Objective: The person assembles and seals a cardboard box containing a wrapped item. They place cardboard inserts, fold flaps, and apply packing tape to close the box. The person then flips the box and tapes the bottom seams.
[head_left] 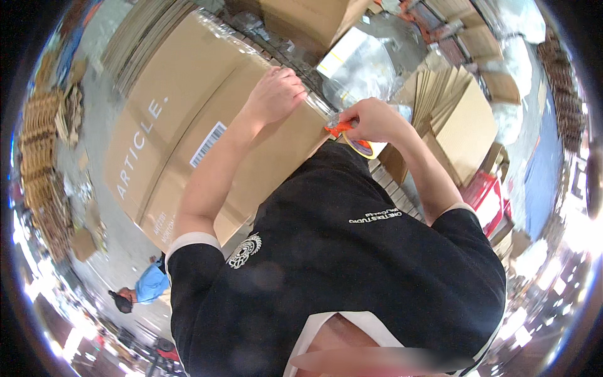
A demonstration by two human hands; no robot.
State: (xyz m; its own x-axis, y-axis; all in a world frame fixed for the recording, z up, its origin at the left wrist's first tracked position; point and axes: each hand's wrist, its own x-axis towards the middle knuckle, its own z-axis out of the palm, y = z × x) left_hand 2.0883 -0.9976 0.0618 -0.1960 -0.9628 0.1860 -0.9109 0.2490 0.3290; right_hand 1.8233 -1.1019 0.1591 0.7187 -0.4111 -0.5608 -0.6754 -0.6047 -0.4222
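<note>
A large brown cardboard box (pixel 182 113) with white printing and a barcode label lies before me to the left. Clear tape (pixel 232 38) runs along its far edge. My left hand (pixel 275 95) is on the box near that edge, its fingers together and curled over the rim. At the box's right corner, my right hand (pixel 372 120) is closed around an orange tape dispenser (pixel 341 128). The tape roll (pixel 361 148) shows beneath that hand. The dispenser's front end touches or nearly touches the box corner; part of its handle is hidden in my palm.
Flat cardboard sheets (pixel 138 44) stand behind the box. Another carton (pixel 308 22) is at the far side, with clear plastic wrap (pixel 364 69) beside it. More folded cardboard (pixel 461 119) leans at the right. A person in blue (pixel 151 283) is at the lower left.
</note>
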